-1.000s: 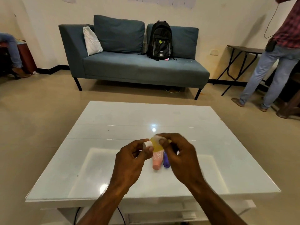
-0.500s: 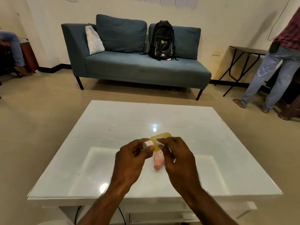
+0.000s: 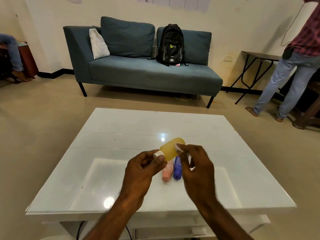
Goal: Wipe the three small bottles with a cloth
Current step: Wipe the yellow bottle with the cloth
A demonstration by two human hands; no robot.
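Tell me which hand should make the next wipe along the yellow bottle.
Right hand, probably. Its fingers already press the white cloth on the yellow bottle, while the left hand grips the cap end to steady it.

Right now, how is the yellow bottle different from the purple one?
The yellow bottle is up in the air, pinched by its white cap in the left hand; the purple bottle lies flat on the white table. The yellow one looks fatter and see-through; the purple one looks slimmer and solid. The right hand presses a white cloth on the yellow one only. Both are small bottles.
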